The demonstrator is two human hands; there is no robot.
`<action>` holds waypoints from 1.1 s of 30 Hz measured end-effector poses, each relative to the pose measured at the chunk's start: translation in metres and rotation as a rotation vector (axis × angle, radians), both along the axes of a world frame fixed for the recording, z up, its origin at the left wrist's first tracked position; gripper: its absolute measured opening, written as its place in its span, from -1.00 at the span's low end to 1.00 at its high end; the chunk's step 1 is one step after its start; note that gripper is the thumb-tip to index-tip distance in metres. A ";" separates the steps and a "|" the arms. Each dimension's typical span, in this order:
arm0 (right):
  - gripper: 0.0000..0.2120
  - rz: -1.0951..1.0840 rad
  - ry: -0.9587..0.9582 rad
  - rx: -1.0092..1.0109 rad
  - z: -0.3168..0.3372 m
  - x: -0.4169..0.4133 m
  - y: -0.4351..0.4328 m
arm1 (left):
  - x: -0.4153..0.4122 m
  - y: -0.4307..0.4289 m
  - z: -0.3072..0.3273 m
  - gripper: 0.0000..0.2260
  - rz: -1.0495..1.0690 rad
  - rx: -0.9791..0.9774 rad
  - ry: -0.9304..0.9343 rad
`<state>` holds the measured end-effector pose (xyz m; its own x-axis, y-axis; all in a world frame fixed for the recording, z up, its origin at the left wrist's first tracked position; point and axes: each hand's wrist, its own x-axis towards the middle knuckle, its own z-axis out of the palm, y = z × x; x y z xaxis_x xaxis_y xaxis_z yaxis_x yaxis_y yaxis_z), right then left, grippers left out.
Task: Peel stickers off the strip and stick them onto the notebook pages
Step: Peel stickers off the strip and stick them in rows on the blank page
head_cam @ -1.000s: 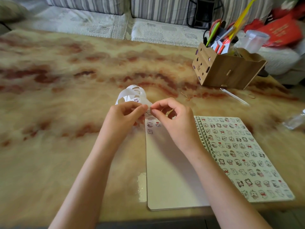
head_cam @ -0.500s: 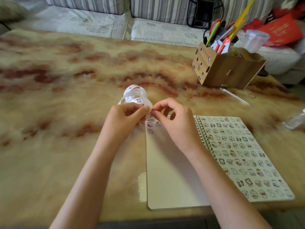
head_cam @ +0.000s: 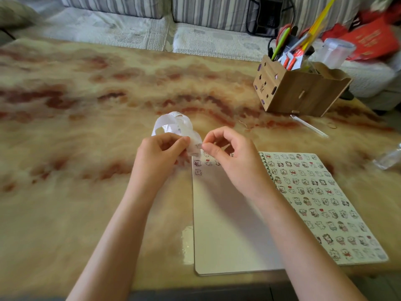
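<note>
White curled paper sticker strip point(head_cam: 173, 127) is up off the table near the middle of my feed, its loop at 12 o'clock from the left hand point(head_cam: 160, 153). That hand pinches the strip between thumb and curled fingers. The right hand point(head_cam: 236, 164) is at 3 o'clock from the left, just beside it. Its thumb and forefinger tips close on the strip's lower end, with the other fingers curled above. I cannot tell whether a sticker sits between those tips; it's too blurred.

Both hands hover over the top left corner of the open spiral-bound notebook point(head_cam: 227, 235). It lies flat on the tan and red marbled table point(head_cam: 76, 148), at 5 o'clock in frame. I see its left page blank white except for a few small cartoon stickers point(head_cam: 198, 163) in the top corner, just under the hands. The right page point(head_cam: 314, 203) is covered with rows of the same kind.

A brown wooden pen box point(head_cam: 299, 92) stands at 2 o'clock, well apart, with pens sticking up. Striped sofa cushions point(head_cam: 121, 5) run along 12 o'clock.
</note>
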<state>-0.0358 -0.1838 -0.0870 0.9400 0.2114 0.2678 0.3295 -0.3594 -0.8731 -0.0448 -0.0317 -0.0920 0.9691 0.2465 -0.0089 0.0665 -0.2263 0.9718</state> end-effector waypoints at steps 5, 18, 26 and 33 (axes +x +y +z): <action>-0.94 -0.022 0.305 -0.023 -0.001 0.005 -0.017 | 0.000 0.001 0.000 -0.85 0.025 0.050 -0.006; -0.97 -0.116 0.435 -0.156 -0.012 0.009 -0.017 | -0.002 0.001 0.000 -0.85 0.014 0.066 0.011; -0.99 -0.138 0.430 -0.159 -0.010 0.005 -0.015 | -0.001 0.001 0.000 -0.85 0.013 0.076 0.010; -0.98 -0.161 0.424 -0.184 -0.011 0.005 -0.013 | -0.002 0.001 0.001 -0.85 0.010 0.067 0.005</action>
